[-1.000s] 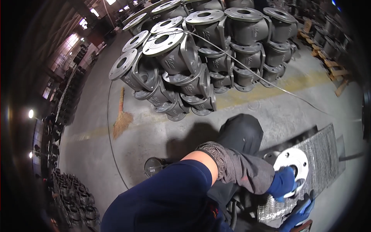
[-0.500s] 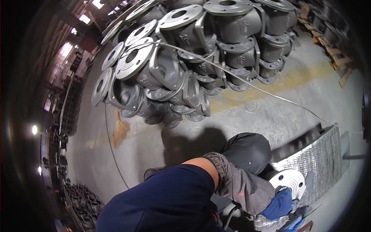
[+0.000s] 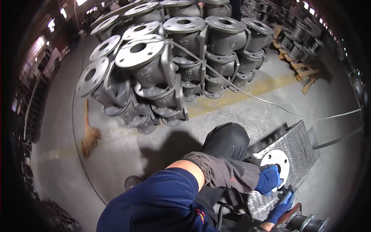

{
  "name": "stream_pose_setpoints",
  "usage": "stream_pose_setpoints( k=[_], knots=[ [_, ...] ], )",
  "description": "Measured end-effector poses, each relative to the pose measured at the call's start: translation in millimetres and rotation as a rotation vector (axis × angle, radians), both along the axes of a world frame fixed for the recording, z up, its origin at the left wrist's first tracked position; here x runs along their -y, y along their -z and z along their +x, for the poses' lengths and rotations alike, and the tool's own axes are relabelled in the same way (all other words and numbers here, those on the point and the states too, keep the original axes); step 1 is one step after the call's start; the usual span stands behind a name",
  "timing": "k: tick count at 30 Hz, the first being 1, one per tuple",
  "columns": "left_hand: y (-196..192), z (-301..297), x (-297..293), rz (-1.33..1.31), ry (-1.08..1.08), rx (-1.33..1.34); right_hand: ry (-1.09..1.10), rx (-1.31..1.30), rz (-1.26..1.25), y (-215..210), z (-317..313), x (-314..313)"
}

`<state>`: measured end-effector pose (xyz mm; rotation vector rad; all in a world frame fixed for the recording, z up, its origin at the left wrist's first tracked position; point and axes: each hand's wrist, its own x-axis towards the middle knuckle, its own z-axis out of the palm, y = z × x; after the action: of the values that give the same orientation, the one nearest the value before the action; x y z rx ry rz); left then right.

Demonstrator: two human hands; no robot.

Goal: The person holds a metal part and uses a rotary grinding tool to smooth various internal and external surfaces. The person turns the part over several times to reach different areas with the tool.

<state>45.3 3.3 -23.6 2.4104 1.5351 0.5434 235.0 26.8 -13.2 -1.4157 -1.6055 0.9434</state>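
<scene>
A grey flanged metal casting [image 3: 275, 158] rests on a ribbed metal bench, its pale round flange facing up toward me. My left hand [image 3: 269, 180], in a blue glove, is closed on this flange at its central opening; its fingertips are hidden there. Below the flange, my right hand [image 3: 284, 205], also gloved in blue with dark fingertips, reaches up beside the bench edge. Its fingers look stretched toward the lower rim; whether they touch it I cannot tell.
The ribbed metal bench [image 3: 299, 152] stands at right. Stacked flanged castings [image 3: 185, 46] fill the far side, with a pale hose [image 3: 266, 99] running from them across the floor. A straw broom [image 3: 90, 137] lies at left. A wooden pallet [image 3: 295, 67] holds more castings; others sit at lower right [image 3: 303, 223].
The view has swung to the right, shifting the scene leftward. My left hand stays at the flange. More of my right hand and forearm now shows beside the bench.
</scene>
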Motion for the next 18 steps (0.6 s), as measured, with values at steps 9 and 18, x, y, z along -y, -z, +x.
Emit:
stream_pose_setpoints(
  k=[9, 18],
  knots=[
    [4, 59, 131, 0.375, -0.354, 0.230, -0.073, 0.020, 0.087, 31, 54, 18],
    [-28, 17, 103, -0.083, -0.040, 0.512, 0.039, -0.110, -0.133, 6, 68, 25]
  ],
)
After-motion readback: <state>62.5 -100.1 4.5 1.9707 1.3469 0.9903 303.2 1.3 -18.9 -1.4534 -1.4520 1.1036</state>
